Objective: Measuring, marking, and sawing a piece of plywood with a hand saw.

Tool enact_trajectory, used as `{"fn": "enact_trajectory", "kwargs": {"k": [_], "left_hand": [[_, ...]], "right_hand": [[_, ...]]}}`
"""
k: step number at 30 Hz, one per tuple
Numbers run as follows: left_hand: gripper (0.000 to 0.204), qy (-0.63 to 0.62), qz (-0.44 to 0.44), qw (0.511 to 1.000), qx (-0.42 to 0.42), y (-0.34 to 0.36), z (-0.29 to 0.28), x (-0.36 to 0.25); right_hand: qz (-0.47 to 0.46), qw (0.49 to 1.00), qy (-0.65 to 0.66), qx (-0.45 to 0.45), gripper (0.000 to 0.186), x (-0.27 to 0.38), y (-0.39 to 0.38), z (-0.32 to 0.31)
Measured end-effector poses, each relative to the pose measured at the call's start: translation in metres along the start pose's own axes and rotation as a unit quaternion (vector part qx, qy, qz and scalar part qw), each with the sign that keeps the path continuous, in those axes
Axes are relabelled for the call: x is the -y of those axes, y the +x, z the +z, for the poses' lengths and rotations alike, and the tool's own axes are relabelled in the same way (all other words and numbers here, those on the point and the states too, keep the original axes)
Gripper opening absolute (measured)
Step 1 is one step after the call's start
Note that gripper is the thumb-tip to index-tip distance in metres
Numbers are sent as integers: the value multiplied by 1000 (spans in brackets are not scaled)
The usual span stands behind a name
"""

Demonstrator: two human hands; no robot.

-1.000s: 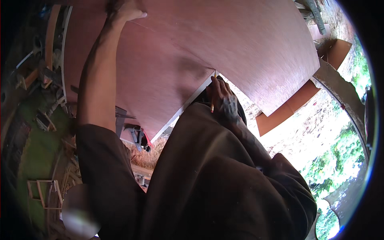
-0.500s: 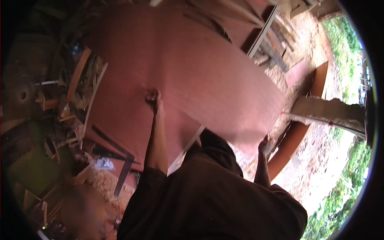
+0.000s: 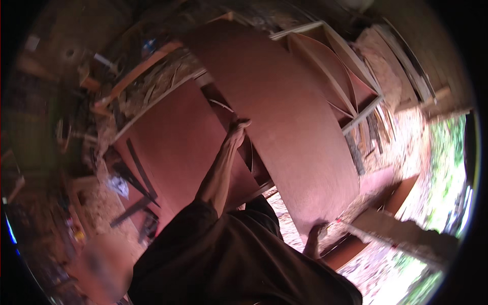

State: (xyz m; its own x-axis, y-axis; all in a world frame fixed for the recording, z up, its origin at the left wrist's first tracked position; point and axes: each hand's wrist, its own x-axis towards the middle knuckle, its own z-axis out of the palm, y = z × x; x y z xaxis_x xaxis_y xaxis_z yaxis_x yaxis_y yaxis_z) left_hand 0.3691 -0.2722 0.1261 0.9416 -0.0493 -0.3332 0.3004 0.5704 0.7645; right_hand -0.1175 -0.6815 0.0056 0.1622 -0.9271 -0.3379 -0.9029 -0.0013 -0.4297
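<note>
Littered floor (image 3: 406,142), strips (image 3: 321,74) in wooden frame (image 3: 363,115), left hand (image 3: 238,131) tight on reddish panel (image 3: 295,117), right hand (image 3: 315,234), grip unclear.

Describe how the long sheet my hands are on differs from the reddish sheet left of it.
The long sheet is gripped by your left hand, with your right hand at its near end; neither holds the left sheet. Dark bars lie on the left sheet; none show on the long sheet. Both are broad and reddish.

A crumpled whitish wad (image 3: 118,186) lies at left, and foliage (image 3: 443,152) (blurred, bright green) shows at right.
</note>
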Motion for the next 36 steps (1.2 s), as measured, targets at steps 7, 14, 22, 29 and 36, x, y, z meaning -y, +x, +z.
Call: {"fn": "enact_trajectory", "kwargs": {"k": [7, 14, 22, 29, 36], "left_hand": [[61, 150, 14, 982, -118, 60, 48, 111], [23, 464, -171, 867, 67, 40, 60, 155], [13, 570, 43, 821, 1, -113, -13, 127], [13, 670, 228, 690, -151, -322, -128, 137], [24, 173, -126, 780, -588, -507, -121, 216]], "right_hand": [[19, 970, -232, 69, 54, 82, 114, -89], [-254, 887, -330, -198, 50, 170, 256, -111], [-709, 701, -66, 42, 40, 418, 129, 100], [-749, 614, -75, 239, 54, 454, -62, 211], [-832, 503, -226, -58, 26, 441, -71, 241]]}}
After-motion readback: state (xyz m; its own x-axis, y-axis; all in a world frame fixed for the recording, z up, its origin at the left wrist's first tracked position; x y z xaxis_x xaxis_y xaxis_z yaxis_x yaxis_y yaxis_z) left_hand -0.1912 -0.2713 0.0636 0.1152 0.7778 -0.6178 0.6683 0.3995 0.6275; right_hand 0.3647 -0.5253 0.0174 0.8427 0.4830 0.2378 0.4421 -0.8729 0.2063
